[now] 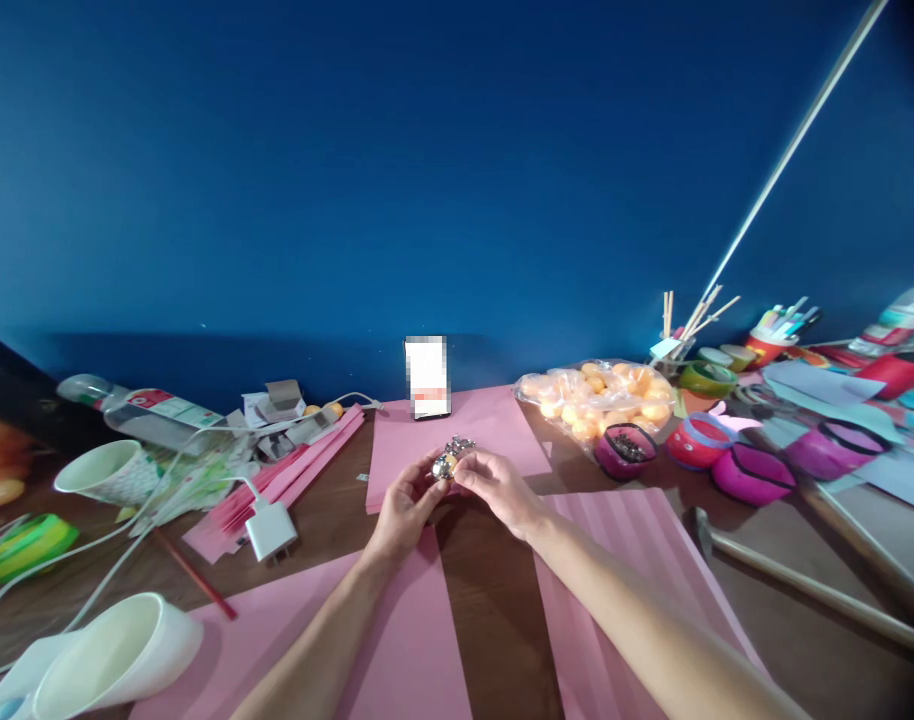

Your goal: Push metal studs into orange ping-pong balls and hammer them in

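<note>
Both hands meet above the pink paper sheet [494, 420] in the middle of the table. My left hand [406, 500] and my right hand [496, 485] pinch together a small shiny silver object [449, 457], with a bit of orange showing inside it. Fingers of both hands are curled around it. What the object is exactly I cannot make out.
A phone [427, 377] stands against the blue wall. A bag of orange balls [603, 395], pink and coloured cups [749, 470], pens and sticks lie at right. At left are paper cups [116, 655], a white charger [271, 530], a bottle [149, 412] and folded pink paper [292, 470]. A hammer [794, 585] lies right.
</note>
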### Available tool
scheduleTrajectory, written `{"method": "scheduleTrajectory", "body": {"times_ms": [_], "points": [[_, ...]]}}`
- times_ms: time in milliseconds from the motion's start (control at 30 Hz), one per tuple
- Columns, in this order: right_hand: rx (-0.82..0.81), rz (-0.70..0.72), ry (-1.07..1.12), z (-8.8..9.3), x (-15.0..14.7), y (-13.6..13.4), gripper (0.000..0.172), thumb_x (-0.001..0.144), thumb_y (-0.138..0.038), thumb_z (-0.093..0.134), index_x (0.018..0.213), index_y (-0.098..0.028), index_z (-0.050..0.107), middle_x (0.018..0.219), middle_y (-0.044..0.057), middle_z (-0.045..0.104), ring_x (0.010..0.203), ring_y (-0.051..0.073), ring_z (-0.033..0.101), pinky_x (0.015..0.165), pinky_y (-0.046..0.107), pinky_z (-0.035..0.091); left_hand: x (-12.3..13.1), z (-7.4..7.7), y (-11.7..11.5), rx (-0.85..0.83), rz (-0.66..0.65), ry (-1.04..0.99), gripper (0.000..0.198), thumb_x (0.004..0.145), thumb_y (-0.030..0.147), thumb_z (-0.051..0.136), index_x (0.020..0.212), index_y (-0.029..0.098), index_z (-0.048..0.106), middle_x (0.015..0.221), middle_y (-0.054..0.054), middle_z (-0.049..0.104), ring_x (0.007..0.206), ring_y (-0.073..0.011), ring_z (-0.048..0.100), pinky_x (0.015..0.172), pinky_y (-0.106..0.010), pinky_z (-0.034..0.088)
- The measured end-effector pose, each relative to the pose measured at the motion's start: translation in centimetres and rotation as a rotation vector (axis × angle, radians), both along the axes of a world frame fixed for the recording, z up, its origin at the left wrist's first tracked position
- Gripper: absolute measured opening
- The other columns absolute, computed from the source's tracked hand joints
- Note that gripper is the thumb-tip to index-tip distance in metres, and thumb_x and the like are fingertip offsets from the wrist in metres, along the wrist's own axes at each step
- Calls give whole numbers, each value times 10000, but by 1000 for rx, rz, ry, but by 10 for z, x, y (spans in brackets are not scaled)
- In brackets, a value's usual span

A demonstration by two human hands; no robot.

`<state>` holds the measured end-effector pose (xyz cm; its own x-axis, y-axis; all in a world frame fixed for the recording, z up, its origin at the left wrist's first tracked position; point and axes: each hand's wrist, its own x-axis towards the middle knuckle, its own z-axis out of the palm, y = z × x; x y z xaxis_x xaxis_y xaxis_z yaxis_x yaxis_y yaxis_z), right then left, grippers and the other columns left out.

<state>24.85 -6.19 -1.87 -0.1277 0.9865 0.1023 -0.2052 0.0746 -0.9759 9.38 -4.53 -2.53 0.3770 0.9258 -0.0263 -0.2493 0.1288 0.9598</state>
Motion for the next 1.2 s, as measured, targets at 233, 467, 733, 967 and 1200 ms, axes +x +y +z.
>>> {"method": "scheduleTrajectory", "body": {"times_ms": [233, 467, 733, 967, 1200], "points": [[-10, 11, 40, 1, 0, -1, 180, 743, -347, 635, 750, -172, 593, 818, 0, 580, 726, 130, 560, 728, 288, 457, 0, 0, 0, 22, 15, 14, 648, 695, 317, 670, 1276, 176, 422, 1091, -115, 640, 943, -237, 623, 837, -355, 498], [-31, 9, 27, 1, 0, -1, 204, 732, -365, 641, 747, -168, 588, 845, 9, 585, 758, 144, 570, 749, 301, 462, 1, 3, -1, 29, 38, 42, 633, 691, 319, 672, 1260, 166, 440, 1101, -117, 634, 940, -235, 623, 827, -348, 504], [-29, 5, -2, 1, 1, -1, 198, 735, -353, 638, 741, -162, 585, 858, 21, 591, 767, 149, 564, 751, 301, 453, 1, 1, 0, 69, 66, 87, 591, 693, 311, 668, 1235, 174, 475, 1095, -101, 637, 912, -222, 632, 821, -343, 510], [-38, 20, 44, 5, 2, -2, 151, 723, -293, 656, 700, -158, 592, 799, 0, 585, 736, 123, 535, 717, 258, 421, 1, -8, 4, 134, 57, 104, 533, 713, 302, 643, 1215, 198, 498, 1128, -81, 623, 983, -221, 605, 825, -327, 510], [-129, 5, 142, 6, 0, -2, 174, 651, -284, 712, 663, -148, 604, 737, 3, 603, 697, 129, 550, 729, 288, 425, 2, -7, 4, 226, 90, 171, 498, 725, 308, 615, 1200, 194, 514, 1144, -73, 620, 1020, -219, 587, 840, -324, 500]]}}
